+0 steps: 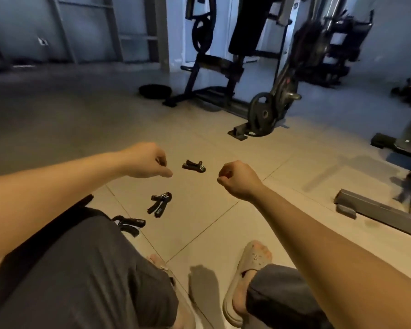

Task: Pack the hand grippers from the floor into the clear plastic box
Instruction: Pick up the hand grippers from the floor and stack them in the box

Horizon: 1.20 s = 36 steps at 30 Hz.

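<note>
Three black hand grippers lie on the tiled floor. The farthest hand gripper [194, 165] sits between my two hands. A second hand gripper [159, 204] lies nearer, below my left hand. The third hand gripper [128, 224] is partly hidden behind my left knee. My left hand [147, 161] hovers just left of the farthest one, fingers curled with the thumb out, holding nothing. My right hand [237, 178] is a closed fist to its right, holding nothing. No clear plastic box is in view.
A weight machine [214, 74] and a plate [262, 113] stand on the floor beyond the grippers. A bench [403, 148] and a grey bar [377, 210] lie at the right. My knees and sandalled feet [247, 276] fill the foreground.
</note>
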Available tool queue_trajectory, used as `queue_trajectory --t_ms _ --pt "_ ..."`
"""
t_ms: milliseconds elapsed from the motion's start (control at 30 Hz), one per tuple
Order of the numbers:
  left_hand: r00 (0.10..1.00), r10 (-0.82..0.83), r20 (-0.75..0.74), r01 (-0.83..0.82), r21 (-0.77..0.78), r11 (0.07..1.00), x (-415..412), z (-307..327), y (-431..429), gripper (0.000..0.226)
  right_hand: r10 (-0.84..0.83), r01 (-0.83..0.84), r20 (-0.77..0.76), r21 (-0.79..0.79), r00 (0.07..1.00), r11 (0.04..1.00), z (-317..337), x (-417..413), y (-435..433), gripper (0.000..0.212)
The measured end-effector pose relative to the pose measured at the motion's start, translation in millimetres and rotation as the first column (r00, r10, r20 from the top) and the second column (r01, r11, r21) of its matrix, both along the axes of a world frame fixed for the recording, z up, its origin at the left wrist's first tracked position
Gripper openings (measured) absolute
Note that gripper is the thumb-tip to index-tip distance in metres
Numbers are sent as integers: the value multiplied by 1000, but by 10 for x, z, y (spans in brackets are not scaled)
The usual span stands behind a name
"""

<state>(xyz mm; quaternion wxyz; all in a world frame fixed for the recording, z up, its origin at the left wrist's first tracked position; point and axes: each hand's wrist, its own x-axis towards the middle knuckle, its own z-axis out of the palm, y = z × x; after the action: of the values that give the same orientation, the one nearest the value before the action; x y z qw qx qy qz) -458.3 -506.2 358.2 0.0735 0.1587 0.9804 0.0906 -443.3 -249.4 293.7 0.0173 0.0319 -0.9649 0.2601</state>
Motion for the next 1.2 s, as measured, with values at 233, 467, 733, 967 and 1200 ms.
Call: queue_trajectory --t_ms 233,467,733,967,1200 --pt "979 78 187 -70 -49 996 -1028 -384 -824 46 79 -77 124 -22 989 997 -505 -1184 -611 16" --pt "871 313 380 -336 -6 942 -1482 -1809 -1781 51 112 -111 287 -17 951 994 -1581 -2096 -1363 18" --pt "589 491 643 -640 -1 769 -1517 -3396 -1867 41 41 -71 516 38 856 997 -2873 -2625 -1850 30" --pt "473 724 501 -799 -101 592 -1681 -4183 -1507 75 -74 36 607 73 791 997 -3493 -3015 -2080 60" --pt "603 783 154 -787 -45 615 -2013 -4412 -1383 97 -103 -52 454 317 885 947 -3678 -3198 -2268 112"
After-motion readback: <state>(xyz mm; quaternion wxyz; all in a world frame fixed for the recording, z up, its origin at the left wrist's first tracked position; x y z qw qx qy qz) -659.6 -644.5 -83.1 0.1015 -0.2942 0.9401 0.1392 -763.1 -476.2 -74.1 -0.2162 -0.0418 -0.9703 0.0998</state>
